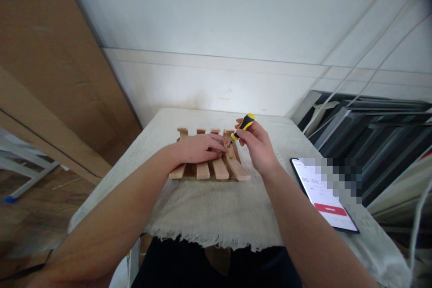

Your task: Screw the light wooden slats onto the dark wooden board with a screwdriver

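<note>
A small wooden slatted rack (221, 168) lies on a pale cloth in the middle of the table. My left hand (199, 148) rests flat across its slats, fingers stretched toward the right slat. My right hand (258, 144) is closed round a yellow-and-black screwdriver (243, 127), held tilted, its tip down at the right slat just beside my left fingertips. Whatever the tip touches is too small to make out.
A phone (322, 193) with a lit screen lies on the cloth (209, 207) at the right. Brown cardboard panels (50, 76) lean at the left. Dark metal frames (378, 130) stand at the right. A white wall is behind the table.
</note>
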The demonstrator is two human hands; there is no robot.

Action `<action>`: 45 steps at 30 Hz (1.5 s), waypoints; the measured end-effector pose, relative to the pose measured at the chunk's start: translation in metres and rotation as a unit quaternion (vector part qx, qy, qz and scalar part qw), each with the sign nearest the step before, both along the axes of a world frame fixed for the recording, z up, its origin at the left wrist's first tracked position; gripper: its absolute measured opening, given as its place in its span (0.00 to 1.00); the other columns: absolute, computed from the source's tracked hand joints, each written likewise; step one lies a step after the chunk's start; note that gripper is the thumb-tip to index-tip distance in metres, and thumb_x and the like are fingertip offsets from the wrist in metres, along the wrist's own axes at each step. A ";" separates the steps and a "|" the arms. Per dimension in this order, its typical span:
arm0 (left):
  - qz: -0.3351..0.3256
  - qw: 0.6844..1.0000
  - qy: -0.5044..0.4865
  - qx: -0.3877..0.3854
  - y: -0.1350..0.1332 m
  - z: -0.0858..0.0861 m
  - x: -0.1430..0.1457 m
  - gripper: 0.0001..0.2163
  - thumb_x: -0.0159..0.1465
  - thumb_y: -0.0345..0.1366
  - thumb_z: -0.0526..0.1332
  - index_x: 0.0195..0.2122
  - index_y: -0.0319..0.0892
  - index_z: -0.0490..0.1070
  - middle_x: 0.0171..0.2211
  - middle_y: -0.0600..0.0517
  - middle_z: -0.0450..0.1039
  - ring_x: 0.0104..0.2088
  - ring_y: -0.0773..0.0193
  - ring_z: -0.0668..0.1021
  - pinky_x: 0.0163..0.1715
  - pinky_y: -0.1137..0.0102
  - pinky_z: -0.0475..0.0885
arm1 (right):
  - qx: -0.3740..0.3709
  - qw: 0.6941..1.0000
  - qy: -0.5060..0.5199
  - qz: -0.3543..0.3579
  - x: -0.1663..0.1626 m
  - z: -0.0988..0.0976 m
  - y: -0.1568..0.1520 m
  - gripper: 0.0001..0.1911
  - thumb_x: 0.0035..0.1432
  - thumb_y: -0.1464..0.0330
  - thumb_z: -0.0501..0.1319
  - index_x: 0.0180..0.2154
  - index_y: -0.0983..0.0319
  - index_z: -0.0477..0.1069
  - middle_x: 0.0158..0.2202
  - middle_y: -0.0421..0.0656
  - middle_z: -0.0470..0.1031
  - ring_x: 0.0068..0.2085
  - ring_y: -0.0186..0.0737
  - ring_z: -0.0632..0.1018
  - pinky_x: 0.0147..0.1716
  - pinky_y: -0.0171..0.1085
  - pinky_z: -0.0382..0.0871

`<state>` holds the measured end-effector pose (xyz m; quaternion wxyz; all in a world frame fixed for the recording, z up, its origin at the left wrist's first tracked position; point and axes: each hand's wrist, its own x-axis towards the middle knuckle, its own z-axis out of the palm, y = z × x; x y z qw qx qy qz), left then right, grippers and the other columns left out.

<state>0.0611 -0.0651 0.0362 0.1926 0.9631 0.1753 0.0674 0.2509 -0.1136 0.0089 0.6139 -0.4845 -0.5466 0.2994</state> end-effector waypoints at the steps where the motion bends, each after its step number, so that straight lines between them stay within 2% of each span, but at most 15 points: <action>1: 0.001 1.000 -0.001 -0.001 0.000 0.000 0.000 0.15 0.66 0.32 0.54 0.52 0.42 0.72 0.59 0.49 0.66 0.55 0.60 0.70 0.56 0.66 0.63 | 0.003 1.000 0.016 0.015 0.000 0.000 0.000 0.19 0.50 0.61 0.62 0.44 0.60 0.71 0.39 0.42 0.74 0.31 0.34 0.69 0.30 0.37 0.64; 5: -0.005 1.000 0.003 0.004 0.002 -0.002 0.001 0.15 0.66 0.31 0.54 0.51 0.43 0.73 0.58 0.48 0.67 0.55 0.61 0.71 0.55 0.66 0.64 | 0.005 1.000 0.010 0.028 0.001 -0.001 0.002 0.15 0.50 0.62 0.62 0.41 0.60 0.71 0.39 0.42 0.74 0.32 0.35 0.71 0.32 0.37 0.65; 10: -0.007 1.000 0.007 0.008 0.001 0.000 0.001 0.14 0.66 0.31 0.54 0.51 0.42 0.74 0.57 0.48 0.68 0.55 0.62 0.71 0.55 0.68 0.63 | 0.000 0.999 -0.030 -0.031 0.000 -0.005 0.005 0.15 0.48 0.59 0.66 0.33 0.60 0.67 0.29 0.38 0.70 0.30 0.35 0.69 0.31 0.37 0.64; 16: -0.008 1.000 0.003 0.013 0.000 0.000 0.001 0.15 0.67 0.32 0.53 0.51 0.41 0.73 0.57 0.48 0.67 0.55 0.61 0.70 0.55 0.67 0.63 | 0.008 0.999 0.018 0.030 0.000 0.000 0.000 0.12 0.49 0.64 0.63 0.37 0.61 0.71 0.33 0.40 0.72 0.31 0.34 0.69 0.31 0.37 0.63; 21: 0.009 1.000 0.008 0.004 -0.002 0.002 0.002 0.14 0.66 0.31 0.55 0.50 0.42 0.74 0.56 0.48 0.69 0.55 0.62 0.71 0.55 0.67 0.64 | -0.006 0.998 -0.060 -0.026 0.002 0.000 0.002 0.15 0.50 0.58 0.64 0.34 0.61 0.69 0.29 0.39 0.70 0.28 0.35 0.69 0.30 0.38 0.63; 24: 0.003 1.000 0.004 0.006 -0.001 0.001 0.002 0.13 0.66 0.31 0.55 0.49 0.44 0.74 0.56 0.49 0.70 0.56 0.62 0.71 0.56 0.67 0.63 | -0.006 0.993 -0.106 -0.055 0.003 0.002 0.000 0.16 0.50 0.56 0.64 0.33 0.61 0.68 0.29 0.40 0.71 0.30 0.36 0.70 0.32 0.39 0.64; 31: 0.000 1.000 -0.004 0.003 0.002 -0.002 0.001 0.13 0.66 0.32 0.55 0.49 0.44 0.74 0.56 0.50 0.69 0.56 0.64 0.70 0.57 0.68 0.62 | -0.008 0.996 -0.084 0.011 0.003 0.001 -0.003 0.15 0.51 0.62 0.61 0.41 0.60 0.69 0.33 0.40 0.73 0.30 0.36 0.71 0.30 0.38 0.65; 34: 0.009 1.000 0.002 0.003 0.000 -0.001 0.002 0.13 0.66 0.32 0.55 0.49 0.45 0.74 0.57 0.50 0.69 0.56 0.64 0.70 0.56 0.68 0.62 | -0.009 0.995 -0.098 -0.001 0.002 0.002 -0.001 0.12 0.51 0.61 0.61 0.36 0.60 0.68 0.29 0.39 0.71 0.28 0.36 0.70 0.28 0.37 0.64; 37: 0.017 1.000 0.008 0.003 -0.002 0.002 0.002 0.14 0.66 0.31 0.55 0.49 0.43 0.74 0.56 0.49 0.70 0.56 0.63 0.70 0.56 0.68 0.62 | -0.007 0.991 -0.126 -0.038 -0.001 0.005 -0.001 0.14 0.47 0.59 0.65 0.30 0.59 0.64 0.25 0.37 0.68 0.26 0.34 0.68 0.26 0.36 0.63; 41: 0.024 1.000 0.015 -0.006 -0.003 0.003 0.002 0.14 0.65 0.31 0.55 0.50 0.42 0.74 0.56 0.49 0.70 0.57 0.62 0.70 0.56 0.68 0.62 | -0.006 0.984 -0.151 -0.091 -0.003 0.007 -0.003 0.16 0.46 0.60 0.67 0.28 0.59 0.62 0.24 0.37 0.68 0.26 0.34 0.67 0.26 0.36 0.62; 45: 0.020 1.000 0.005 -0.008 -0.001 0.001 0.001 0.14 0.65 0.31 0.55 0.50 0.44 0.74 0.57 0.50 0.69 0.56 0.63 0.71 0.56 0.67 0.63 | -0.007 0.990 -0.133 -0.036 -0.002 0.007 -0.005 0.12 0.51 0.58 0.62 0.33 0.60 0.69 0.29 0.41 0.72 0.29 0.37 0.71 0.29 0.38 0.65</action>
